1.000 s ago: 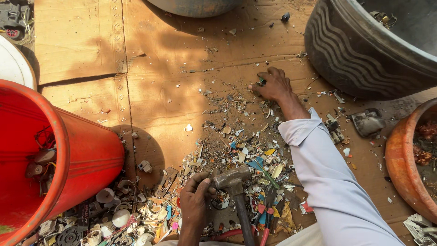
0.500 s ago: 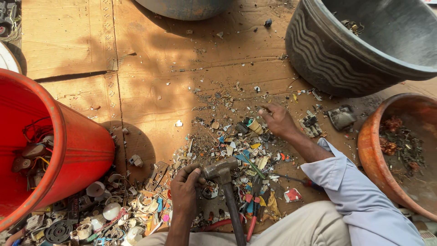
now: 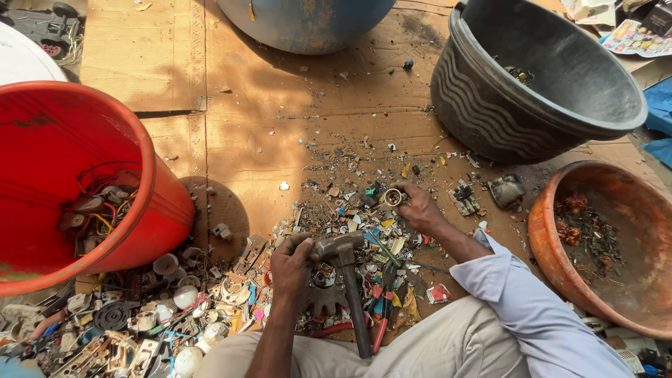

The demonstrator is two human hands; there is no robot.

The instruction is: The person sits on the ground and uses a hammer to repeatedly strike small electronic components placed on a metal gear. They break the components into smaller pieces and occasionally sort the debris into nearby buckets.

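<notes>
My left hand (image 3: pixel 290 264) is closed over the head of a worn hammer (image 3: pixel 341 250), whose dark handle runs down toward my knees. Farther out, my right hand (image 3: pixel 421 208), in a light blue sleeve, pinches a small round metal ring (image 3: pixel 393 197) just above the littered cardboard (image 3: pixel 266 133). Between and around both hands lies a spread of broken plastic and metal scraps (image 3: pixel 371 231), many of them brightly coloured. A toothed metal piece sits under the hammer head, partly hidden by it.
A red bucket (image 3: pixel 150 168) holding wires and parts stands at left. A black ribbed tub (image 3: pixel 490 112) sits at upper right, an orange-brown bowl (image 3: pixel 549 238) with debris at right, a blue drum (image 3: pixel 301 24) at top. Sockets and fittings (image 3: pixel 175 308) pile at lower left.
My right hand has drawn back from the far scraps toward me and now holds the small ring. My left hand has stayed on the hammer head. The view has shifted.
</notes>
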